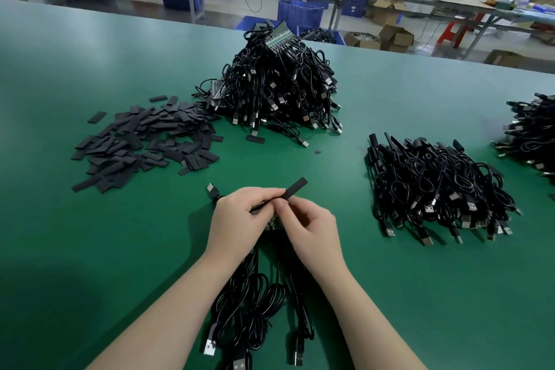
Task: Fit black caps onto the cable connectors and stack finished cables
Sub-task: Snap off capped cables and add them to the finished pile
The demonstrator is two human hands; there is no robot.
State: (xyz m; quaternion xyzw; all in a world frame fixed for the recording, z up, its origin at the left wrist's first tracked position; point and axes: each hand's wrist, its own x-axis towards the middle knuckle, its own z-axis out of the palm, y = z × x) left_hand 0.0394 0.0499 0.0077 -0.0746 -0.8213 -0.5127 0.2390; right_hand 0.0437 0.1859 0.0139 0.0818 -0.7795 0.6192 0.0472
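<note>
A flat black cap (295,188) sticks out up and to the right from between my two hands, low in the middle of the green table (90,249). My left hand (240,221) grips a strip of cable connectors, mostly hidden under the fingers. My right hand (309,227) pinches the cap's lower end. Black cables (255,309) with USB plugs hang from the strip toward me. A heap of loose black caps (150,141) lies at the left. A tall pile of uncapped cables (279,90) stands behind. A stack of capped cables (435,186) lies at the right.
Another cable pile (531,132) sits at the far right edge. One stray cap (255,139) and a small black bit (317,152) lie near the tall pile. Beyond the table are workbenches, blue crates (300,13), cardboard boxes and red stools.
</note>
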